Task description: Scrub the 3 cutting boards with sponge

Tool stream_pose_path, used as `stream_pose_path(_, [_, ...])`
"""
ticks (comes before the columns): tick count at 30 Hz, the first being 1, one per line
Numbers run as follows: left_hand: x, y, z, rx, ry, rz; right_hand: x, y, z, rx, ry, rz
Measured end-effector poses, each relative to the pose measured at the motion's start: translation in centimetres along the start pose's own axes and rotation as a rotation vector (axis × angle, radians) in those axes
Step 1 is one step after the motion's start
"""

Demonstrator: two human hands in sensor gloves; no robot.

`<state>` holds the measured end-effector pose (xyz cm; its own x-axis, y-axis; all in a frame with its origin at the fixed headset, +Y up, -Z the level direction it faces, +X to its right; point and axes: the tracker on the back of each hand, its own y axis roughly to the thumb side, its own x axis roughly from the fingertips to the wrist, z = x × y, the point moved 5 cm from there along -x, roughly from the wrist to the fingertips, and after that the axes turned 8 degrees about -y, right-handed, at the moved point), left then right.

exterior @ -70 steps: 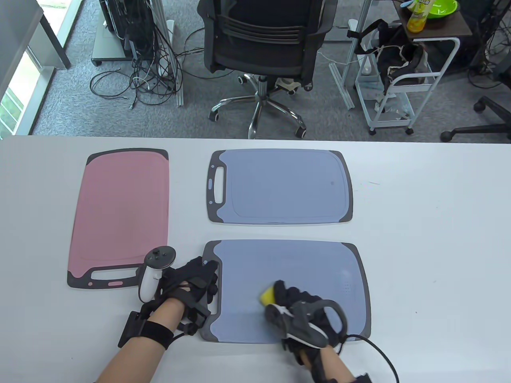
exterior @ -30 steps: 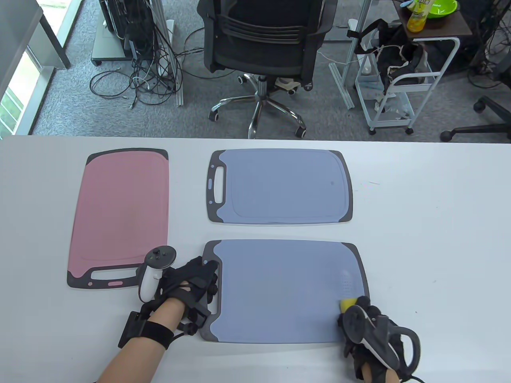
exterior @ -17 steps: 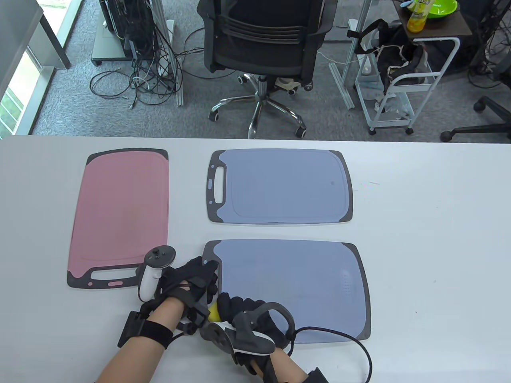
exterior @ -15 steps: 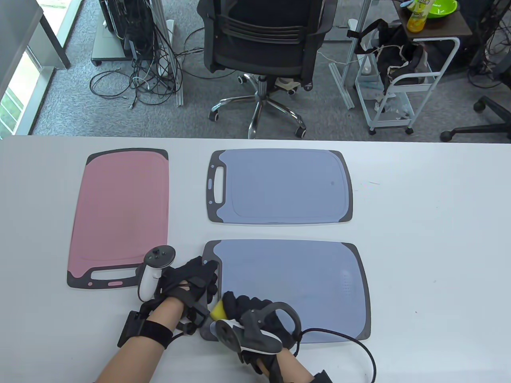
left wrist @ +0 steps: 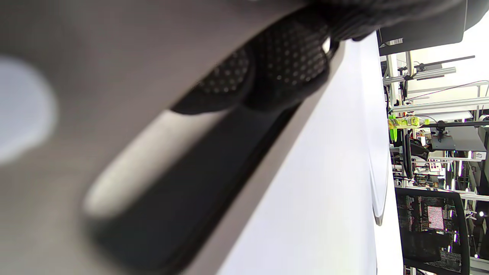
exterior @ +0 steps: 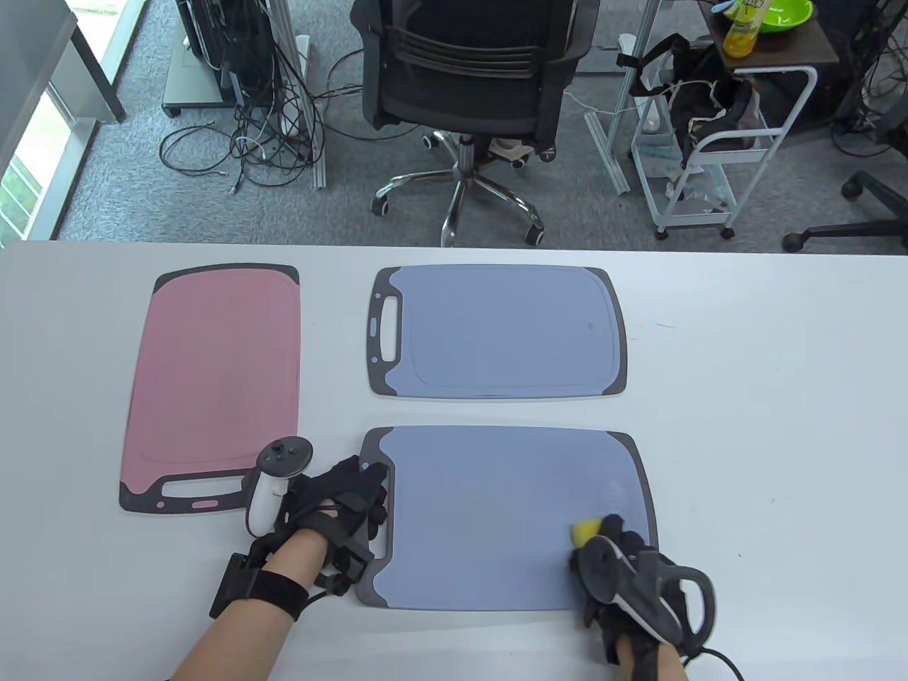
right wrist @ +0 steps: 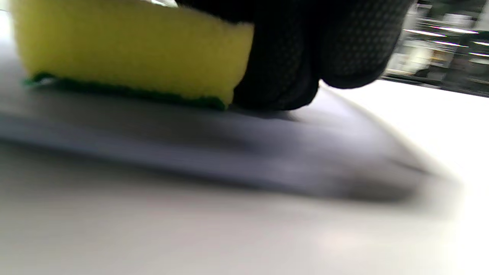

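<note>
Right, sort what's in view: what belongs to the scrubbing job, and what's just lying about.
Job: yellow sponge gripped by right hand; near blue cutting board, steadied by left hand; far blue cutting board; pink cutting board.

Lying about: office chair; white cart; floor cables.

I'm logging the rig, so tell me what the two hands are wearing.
Both hands wear black, dot-textured sensor gloves. The left hand has a white-handled tracker with a dark ring head, plus a black wrist strap with a box. The right hand carries a dark grey ring tracker with white trim and a trailing black cable.
</note>
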<state>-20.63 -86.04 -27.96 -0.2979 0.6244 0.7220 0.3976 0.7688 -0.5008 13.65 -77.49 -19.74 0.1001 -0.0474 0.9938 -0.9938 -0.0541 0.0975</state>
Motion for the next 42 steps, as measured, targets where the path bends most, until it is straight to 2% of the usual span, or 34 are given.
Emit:
stream_pose_path(2, [0.0,0.0,0.0,0.002,-0.002,0.001,-0.6,7.8,-0.9,-0.034,-0.021,-0.182])
stream_pose_path(4, [0.0,0.0,0.0,0.005,-0.002,0.001,-0.3,13.5,-1.4,-0.021,-0.031,-0.324])
stream_pose_path(6, [0.0,0.0,0.0,0.008,0.002,0.004,0.4,17.8,-1.9,0.013,-0.058,-0.445])
stream_pose_path(8, [0.0,-0.1,0.0,0.005,0.006,0.003,0.8,19.2,-2.1,0.044,-0.071,-0.47])
stream_pose_path(9, [0.0,-0.1,0.0,0.008,0.002,0.003,0.7,18.9,-2.1,0.063,-0.057,-0.452])
stream_pose_path(11, [0.0,0.0,0.0,0.009,0.001,0.003,0.4,17.3,-2.1,0.032,-0.04,-0.422])
stream_pose_path(13, [0.0,0.0,0.0,0.01,-0.001,0.002,0.0,13.6,-1.6,0.071,-0.01,-0.328])
stream_pose_path(16, [0.0,-0.1,0.0,0.009,0.001,0.001,0.1,5.0,-0.6,0.065,0.033,-0.13])
stream_pose_path(20, [0.1,0.0,0.0,-0.003,0.025,0.001,2.4,-6.9,0.8,0.017,0.075,0.185])
stream_pose_path(22, [0.2,0.0,0.0,0.001,0.02,0.001,3.5,-10.5,1.2,0.024,0.089,0.286])
stream_pose_path(24, [0.2,0.0,0.0,0.0,0.02,0.002,3.6,-10.9,1.3,-0.048,0.079,0.299])
stream_pose_path(26, [0.2,0.0,0.0,0.001,0.019,0.002,2.8,-8.8,0.9,-0.026,0.063,0.242])
stream_pose_path(29, [0.2,0.0,0.0,0.0,0.021,0.002,0.5,0.0,0.0,-0.095,0.026,-0.003])
stream_pose_path(30, [0.2,0.0,0.0,-0.002,0.028,0.003,-0.1,4.1,-0.5,-0.104,0.011,-0.109])
stream_pose_path(32, [0.2,-0.1,0.1,0.0,0.028,0.004,-0.5,10.9,-1.1,-0.071,-0.003,-0.265])
stream_pose_path(35, [0.2,-0.2,0.1,0.019,0.023,0.003,0.2,18.9,-2.0,-0.051,-0.056,-0.472])
stream_pose_path(37, [0.2,-0.2,0.1,0.022,0.019,0.001,0.5,21.1,-2.2,-0.028,-0.062,-0.516])
stream_pose_path(38, [0.2,-0.2,0.1,0.024,0.016,0.002,0.4,21.0,-2.1,0.006,-0.051,-0.5])
stream_pose_path(40, [0.2,-0.2,0.1,0.023,0.018,0.003,0.3,19.1,-1.9,0.013,-0.032,-0.452])
stream_pose_path(42, [0.2,-0.2,0.1,0.021,0.019,0.002,0.1,14.6,-1.5,0.035,-0.021,-0.34])
